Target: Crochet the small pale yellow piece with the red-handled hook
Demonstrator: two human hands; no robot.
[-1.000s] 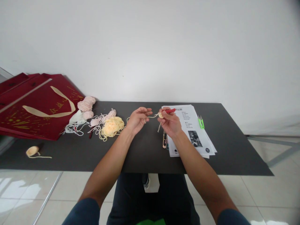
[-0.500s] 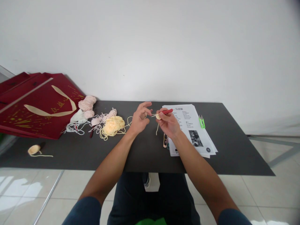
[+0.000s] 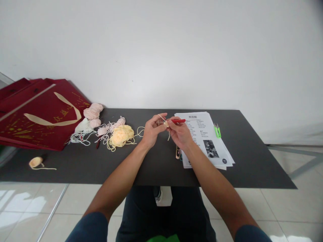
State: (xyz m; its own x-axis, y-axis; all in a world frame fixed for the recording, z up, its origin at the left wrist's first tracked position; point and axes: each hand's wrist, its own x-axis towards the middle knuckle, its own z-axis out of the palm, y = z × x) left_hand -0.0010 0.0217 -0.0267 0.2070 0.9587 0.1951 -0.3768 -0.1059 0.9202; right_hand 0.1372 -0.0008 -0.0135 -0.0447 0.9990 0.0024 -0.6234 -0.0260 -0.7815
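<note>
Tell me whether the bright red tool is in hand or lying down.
In hand: the right hand grips the bright red tool, one end jutting out.

A red hook [image 3: 178, 120] is held nearly level beside a cream yarn piece [image 3: 166, 124].

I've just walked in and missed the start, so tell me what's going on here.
A person is handling yarn above a dark table. Their right hand holds a red tool; a pale strand runs from their left hand. The hands meet at a small pale piece. Yellow yarn lies leftward, printed sheets rightward.
</note>
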